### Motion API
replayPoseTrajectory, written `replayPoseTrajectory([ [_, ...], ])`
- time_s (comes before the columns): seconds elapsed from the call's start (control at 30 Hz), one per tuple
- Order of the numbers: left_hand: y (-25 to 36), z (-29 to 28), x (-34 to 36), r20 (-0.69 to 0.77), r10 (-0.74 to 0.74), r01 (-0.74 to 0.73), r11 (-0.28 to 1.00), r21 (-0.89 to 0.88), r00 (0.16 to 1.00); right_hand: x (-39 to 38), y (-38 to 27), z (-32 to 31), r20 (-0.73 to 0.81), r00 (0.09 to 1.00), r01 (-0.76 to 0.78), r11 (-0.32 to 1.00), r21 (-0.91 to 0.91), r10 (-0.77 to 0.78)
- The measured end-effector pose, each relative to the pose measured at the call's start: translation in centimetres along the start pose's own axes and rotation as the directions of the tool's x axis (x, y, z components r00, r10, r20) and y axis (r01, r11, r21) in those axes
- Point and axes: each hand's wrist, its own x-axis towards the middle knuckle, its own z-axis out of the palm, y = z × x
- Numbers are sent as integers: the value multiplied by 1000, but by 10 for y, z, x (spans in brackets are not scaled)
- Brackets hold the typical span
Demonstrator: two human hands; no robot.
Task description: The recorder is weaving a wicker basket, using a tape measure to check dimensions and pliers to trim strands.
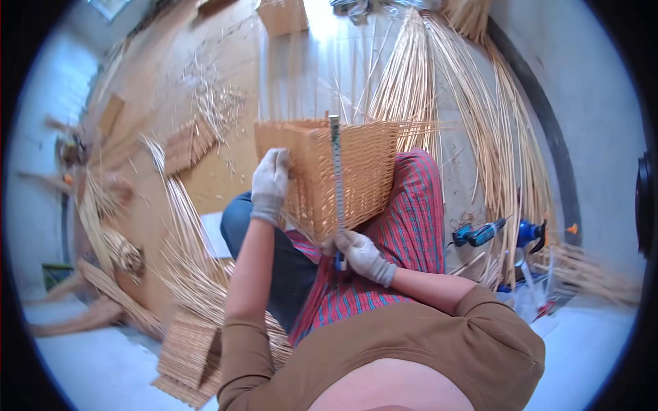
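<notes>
A rectangular woven wicker basket (363, 164) is held over my lap, its near corner toward me. My left hand (271, 178), in a white knit glove, grips its left side near the rim, fingers curled. An extended tape measure (337, 171) runs upright along the basket's face, from its bottom to just above the top rim. My right hand (363, 257), also gloved, is closed on the tape's lower end at the basket's bottom; the case is mostly hidden by the fingers. A striped cloth (411, 212) covers my right leg and lap.
Long bundles of pale strips (404, 75) lie at back and right; loose strips (178, 205) lie at left. Woven panels (192, 144) rest on the floor, more at lower left (185, 349). Beside my right knee are a teal power tool (483, 233) and a blue spray bottle (528, 231).
</notes>
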Motion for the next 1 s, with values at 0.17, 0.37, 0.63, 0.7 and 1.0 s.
replayPoseTrajectory([
  [0.17, 89, 19, -10, -430, 131, -86, 989, 123, 893, -27, -18, -45, -171, 985, 34, 988, 150, -8],
  [0.37, 143, 52, 19, -61, 480, -321, 670, 670, 875, -33, -3, -74, -145, 988, 2, 924, 382, 58],
  [0.63, 136, 68, 62, 272, 65, -273, 422, 865, 960, -17, 1, -76, -86, 992, -50, 898, 436, 97],
  [0.7, 137, 66, 78, 244, -120, -185, 371, 910, 962, -15, 5, -77, -81, 993, -37, 886, 462, 84],
  [1.0, 108, -27, 59, 241, 19, -175, 743, 646, 970, -19, 8, -83, -60, 998, 11, 892, 451, 18],
])
